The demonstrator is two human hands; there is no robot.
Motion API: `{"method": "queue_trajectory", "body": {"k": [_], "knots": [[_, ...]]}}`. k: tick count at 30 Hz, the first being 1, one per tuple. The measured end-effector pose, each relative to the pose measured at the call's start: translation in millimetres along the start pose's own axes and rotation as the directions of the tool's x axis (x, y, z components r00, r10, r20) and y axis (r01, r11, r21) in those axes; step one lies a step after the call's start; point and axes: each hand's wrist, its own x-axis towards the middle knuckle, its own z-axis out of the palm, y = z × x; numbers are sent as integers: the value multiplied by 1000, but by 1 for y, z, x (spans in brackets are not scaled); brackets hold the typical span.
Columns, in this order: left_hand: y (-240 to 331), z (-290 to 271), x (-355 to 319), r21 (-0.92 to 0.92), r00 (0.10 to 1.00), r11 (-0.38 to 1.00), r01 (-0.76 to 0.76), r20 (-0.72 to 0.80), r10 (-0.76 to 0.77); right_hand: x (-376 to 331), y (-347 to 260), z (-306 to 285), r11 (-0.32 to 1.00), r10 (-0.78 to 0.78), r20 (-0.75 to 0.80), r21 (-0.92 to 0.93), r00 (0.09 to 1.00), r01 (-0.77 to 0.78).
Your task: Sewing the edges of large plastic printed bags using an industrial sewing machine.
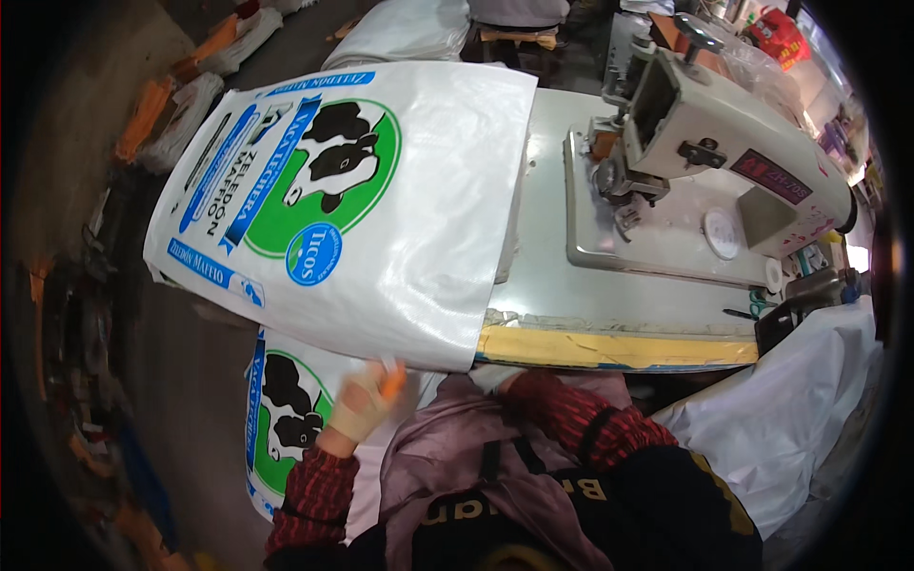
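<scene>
Two printed woven sacks, white with a black-and-white cow on a green disc, overlapping at the table's near-left corner. Nearest: left hand (367, 400), wrapped in tan tape or a glove, fingers loosely curled on the lower sack (286, 419); firm grip or mere resting, cannot tell. Lower sack hanging below the table edge, directly under and left of that hand. Right hand out of view, sleeve (571, 419) tucked under the near edge of the upper sack (381, 219). Upper sack flat, up and ahead of the left hand, long axis slanting away leftward, overhanging the sewing table (609, 324). Contents of either sack: not visible. Farther right: industrial sewing machine (705, 162). Beyond: more white sacks (405, 29), piled.
</scene>
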Motion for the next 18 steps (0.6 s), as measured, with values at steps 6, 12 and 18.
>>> {"method": "queue_trajectory", "body": {"k": [6,12,18], "knots": [[110,13,150,313,821,948,-58,-525,224,-30,18,41,891,-447,-32,-106,894,442],[89,25,189,306,784,948,-87,-566,255,-39,22,-33,916,-402,197,76,894,394],[86,5,174,-559,787,803,-208,-582,-202,-19,9,-120,238,-165,-342,896,925,374]]}}
